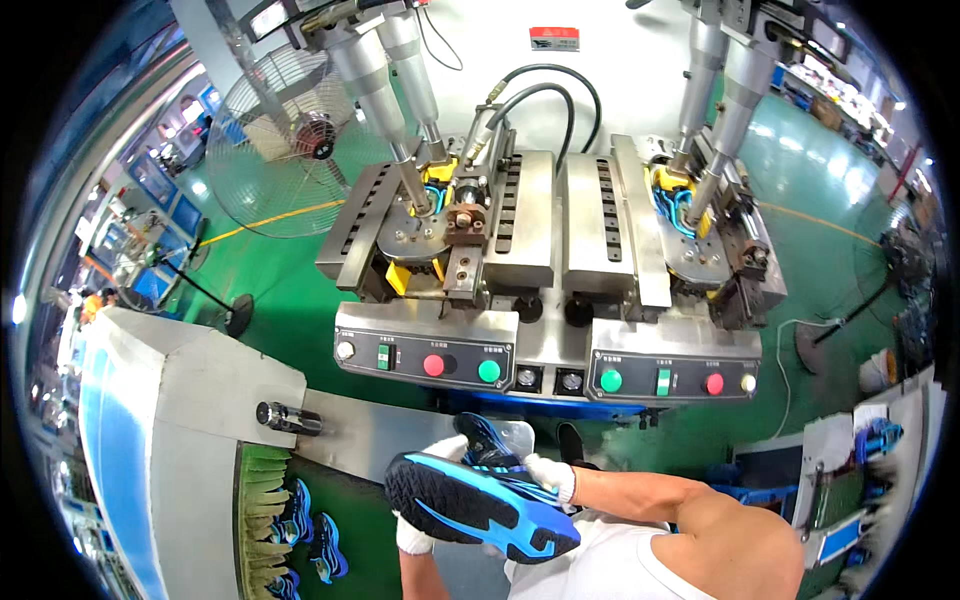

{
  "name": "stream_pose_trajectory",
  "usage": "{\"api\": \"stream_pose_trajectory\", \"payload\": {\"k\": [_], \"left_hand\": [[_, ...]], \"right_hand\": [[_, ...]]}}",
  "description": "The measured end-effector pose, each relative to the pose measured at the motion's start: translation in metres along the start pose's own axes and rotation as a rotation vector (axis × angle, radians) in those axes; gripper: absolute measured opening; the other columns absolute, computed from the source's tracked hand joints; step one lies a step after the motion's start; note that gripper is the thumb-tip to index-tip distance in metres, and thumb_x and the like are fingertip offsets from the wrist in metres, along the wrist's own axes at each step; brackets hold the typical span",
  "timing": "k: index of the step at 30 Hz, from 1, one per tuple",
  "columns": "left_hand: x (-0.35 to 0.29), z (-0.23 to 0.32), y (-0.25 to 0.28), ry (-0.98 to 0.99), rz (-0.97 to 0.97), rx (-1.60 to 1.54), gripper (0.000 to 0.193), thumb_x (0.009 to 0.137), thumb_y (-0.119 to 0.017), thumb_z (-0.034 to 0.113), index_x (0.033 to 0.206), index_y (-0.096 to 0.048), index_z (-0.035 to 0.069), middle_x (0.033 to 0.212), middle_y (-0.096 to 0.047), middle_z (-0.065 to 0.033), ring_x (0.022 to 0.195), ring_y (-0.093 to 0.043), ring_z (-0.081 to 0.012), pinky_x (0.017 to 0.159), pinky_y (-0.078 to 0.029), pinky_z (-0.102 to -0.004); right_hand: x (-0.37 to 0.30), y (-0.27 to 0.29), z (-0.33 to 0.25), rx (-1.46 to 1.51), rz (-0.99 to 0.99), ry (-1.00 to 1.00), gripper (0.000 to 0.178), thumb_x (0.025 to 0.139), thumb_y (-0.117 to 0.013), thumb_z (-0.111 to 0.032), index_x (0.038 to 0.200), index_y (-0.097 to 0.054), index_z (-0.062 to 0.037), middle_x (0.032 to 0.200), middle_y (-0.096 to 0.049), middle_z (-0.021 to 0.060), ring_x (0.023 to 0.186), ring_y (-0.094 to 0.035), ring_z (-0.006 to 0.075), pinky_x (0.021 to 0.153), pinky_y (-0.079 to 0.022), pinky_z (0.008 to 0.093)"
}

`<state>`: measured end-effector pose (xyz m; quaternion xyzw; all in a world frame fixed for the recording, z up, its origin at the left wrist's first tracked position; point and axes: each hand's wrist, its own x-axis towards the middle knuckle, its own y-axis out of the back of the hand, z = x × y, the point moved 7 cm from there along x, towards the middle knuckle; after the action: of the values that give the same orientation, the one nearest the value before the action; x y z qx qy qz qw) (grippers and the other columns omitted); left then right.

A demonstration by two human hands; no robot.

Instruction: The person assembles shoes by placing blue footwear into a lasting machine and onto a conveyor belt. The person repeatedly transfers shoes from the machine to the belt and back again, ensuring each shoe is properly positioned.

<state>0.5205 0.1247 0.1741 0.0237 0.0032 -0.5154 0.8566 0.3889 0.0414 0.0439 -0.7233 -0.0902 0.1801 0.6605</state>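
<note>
In front of my white shirt I hold a black and blue sports shoe (470, 510), tilted so that its black sole with blue edges shows. My left hand (412, 537), in a white glove, is closed round it from behind; most of its fingers are hidden by the sole. Beyond the sole appears a second dark shoe part (483, 440) with blue stripes; I cannot tell whether it is a separate shoe. My right hand (550, 475), also gloved in white, grips the shoe's upper at the far side, with its fingertips partly hidden.
Ahead stands a two-station metal press (555, 220), with a shoe clamped in each station and control panels (425, 350) in front. At left, a grey machine (200, 390) has bristle strips and several shoes (327, 548) by its opening. A caged fan (290, 140) stands behind.
</note>
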Motion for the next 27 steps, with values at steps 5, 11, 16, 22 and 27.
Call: {"api": "stream_pose_trajectory", "payload": {"k": [5, 11, 16, 22, 27], "left_hand": [[0.066, 0.002, -0.002, -0.055, 0.289, -0.269, 0.046, 0.094, -0.063, 0.003, 0.139, -0.052, -0.001, 0.134, -0.064, -0.0163, 0.126, -0.059, -0.0261, 0.111, -0.046, -0.0388], [0.098, -0.028, -0.03, 0.109, 0.351, 0.083, 0.049, 0.093, -0.064, 0.0, 0.14, -0.05, -0.005, 0.136, -0.06, -0.0196, 0.126, -0.06, -0.0275, 0.109, -0.048, -0.0389], [0.113, -0.014, -0.046, 0.187, 0.325, 0.223, 0.053, 0.091, -0.071, 0.009, 0.138, -0.052, -0.005, 0.135, -0.062, -0.0218, 0.123, -0.063, -0.0306, 0.106, -0.05, -0.0394], [0.113, -0.008, -0.021, 0.17, 0.368, 0.325, 0.047, 0.092, -0.071, 0.01, 0.135, -0.057, -0.003, 0.133, -0.063, -0.0192, 0.12, -0.065, -0.0279, 0.103, -0.052, -0.0383], [0.138, 0.031, 0.004, -0.185, 0.349, 0.692, 0.036, 0.093, -0.063, 0.004, 0.13, -0.064, 0.003, 0.131, -0.064, -0.0175, 0.124, -0.061, -0.0349, 0.107, -0.047, -0.0414]], "right_hand": [[-0.073, -0.094, -0.112, -0.512, -0.063, 0.264, 0.075, 0.073, -0.073, -0.004, 0.144, -0.05, 0.0018, 0.126, -0.065, 0.0076, 0.099, -0.062, 0.0101, 0.081, -0.053, 0.0238], [-0.13, -0.05, -0.148, -0.234, 0.02, 0.384, 0.073, 0.082, -0.078, -0.013, 0.146, -0.048, 0.0038, 0.138, -0.06, 0.0183, 0.126, -0.06, 0.0277, 0.109, -0.047, 0.043], [-0.148, -0.017, -0.167, -0.084, 0.032, 0.646, 0.068, 0.085, -0.074, -0.01, 0.146, -0.047, 0.0033, 0.137, -0.061, 0.0179, 0.123, -0.061, 0.0299, 0.108, -0.049, 0.043], [-0.136, -0.026, -0.178, -0.052, 0.008, 0.704, 0.069, 0.085, -0.075, -0.009, 0.146, -0.046, 0.0039, 0.135, -0.062, 0.0191, 0.12, -0.063, 0.0314, 0.105, -0.052, 0.0447], [-0.122, -0.046, -0.19, -0.037, 0.007, 0.739, 0.069, 0.084, -0.075, -0.008, 0.146, -0.046, 0.0045, 0.133, -0.063, 0.0201, 0.118, -0.065, 0.0326, 0.102, -0.054, 0.0461]]}}
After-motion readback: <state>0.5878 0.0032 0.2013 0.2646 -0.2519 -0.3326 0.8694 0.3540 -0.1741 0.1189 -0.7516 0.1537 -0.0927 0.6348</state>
